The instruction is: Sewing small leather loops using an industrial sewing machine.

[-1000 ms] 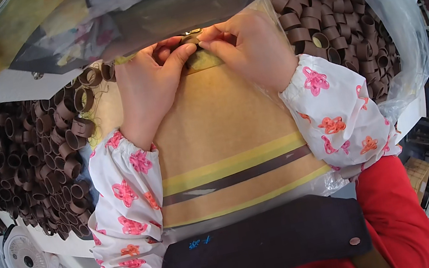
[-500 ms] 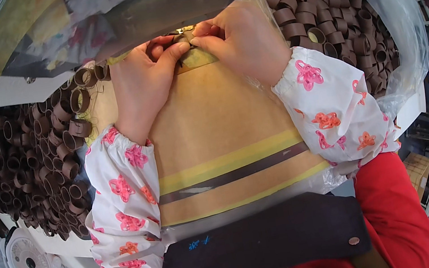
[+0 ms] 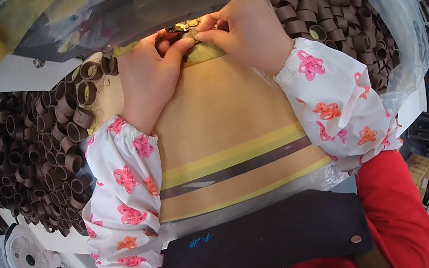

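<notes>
Under the lit metal needle area (image 3: 187, 25) of what looks like a sewing machine (image 3: 158, 12), both hands meet at a small brown band (image 3: 190, 35). My left hand (image 3: 149, 79) pinches it from the left, thumb stretched toward the lit spot and fingers curled. From the right my right hand (image 3: 249, 30) pinches it between thumb and forefinger. The thumb tips almost touch. Most of the band is hidden by the fingers and the machine. Yellow tape (image 3: 203, 51) covers the surface just in front of the thumbs.
A heap of brown band loops (image 3: 28, 149) lies left of my arm. More loops (image 3: 318, 6) fill a clear plastic bag (image 3: 408, 25) at the right. Tan board with yellow and dark tape (image 3: 226, 103) spans between my forearms. A white fan (image 3: 30, 259) stands lower left.
My left hand has shifted slightly to the right, its thumb nearer the right thumb. The right hand stays almost in place. The machine appears slightly tilted relative to before.
</notes>
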`<state>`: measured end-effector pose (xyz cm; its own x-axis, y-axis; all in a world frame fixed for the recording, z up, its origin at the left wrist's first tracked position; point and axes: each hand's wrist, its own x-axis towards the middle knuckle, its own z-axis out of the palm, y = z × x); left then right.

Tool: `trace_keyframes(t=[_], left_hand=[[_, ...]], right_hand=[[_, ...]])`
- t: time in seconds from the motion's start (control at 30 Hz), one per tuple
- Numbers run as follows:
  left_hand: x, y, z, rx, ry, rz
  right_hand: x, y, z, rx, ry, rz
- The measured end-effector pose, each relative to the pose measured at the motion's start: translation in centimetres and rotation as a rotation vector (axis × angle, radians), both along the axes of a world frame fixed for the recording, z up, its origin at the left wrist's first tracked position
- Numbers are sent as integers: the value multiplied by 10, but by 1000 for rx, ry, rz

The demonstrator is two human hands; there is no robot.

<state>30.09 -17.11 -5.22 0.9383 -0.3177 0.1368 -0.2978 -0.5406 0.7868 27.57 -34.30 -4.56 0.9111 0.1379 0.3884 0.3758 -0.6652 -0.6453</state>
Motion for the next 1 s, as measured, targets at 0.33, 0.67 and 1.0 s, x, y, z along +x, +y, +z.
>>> trace_keyframes(t=[0.33,0.67,1.0], left_hand=[[-1,-3,3,16,-51,-2],[3,10,9,43,-79,-135],[-26,7,-1,-133,-157,-300]], right_hand=[[-3,-1,-4,-20,-83,-23],[-4,2,4,-53,-22,13],[-38,16,4,317,303,46]])
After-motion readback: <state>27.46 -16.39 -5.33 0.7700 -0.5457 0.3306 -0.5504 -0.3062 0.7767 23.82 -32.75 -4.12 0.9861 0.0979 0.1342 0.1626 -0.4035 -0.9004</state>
